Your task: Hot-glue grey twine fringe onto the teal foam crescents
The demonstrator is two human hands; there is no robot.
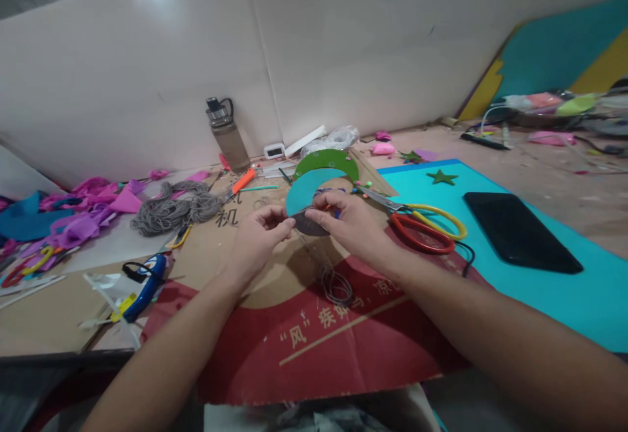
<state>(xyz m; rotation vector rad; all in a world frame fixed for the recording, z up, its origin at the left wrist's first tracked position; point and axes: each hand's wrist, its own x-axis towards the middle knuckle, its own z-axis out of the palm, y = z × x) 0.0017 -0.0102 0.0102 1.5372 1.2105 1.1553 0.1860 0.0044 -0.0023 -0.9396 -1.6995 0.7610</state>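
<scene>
In front of me a turquoise crescent-shaped piece point(303, 186) is held up above the cardboard, its lower part dark. My left hand point(269, 229) pinches its lower left edge between thumb and fingers. Close by on the right, my right hand point(338, 219) has thumb and fingers closed at the same piece; fingertips hide part of it. A thin dark strand seems to run between the fingertips, too small to make out. Below the hands, a loose loop of grey cord point(336, 286) lies on the red and brown cardboard point(314, 353). Behind the turquoise piece is a green curved piece point(330, 159).
Scissors point(424, 226) with red and yellow handles lie right of my hands, near a black phone point(523, 231) on a turquoise sheet point(530, 301). Leftward are a grey cord bundle point(171, 209), an orange-handled cutter point(243, 182), a bottle point(228, 136) and pink-purple scraps point(93, 216).
</scene>
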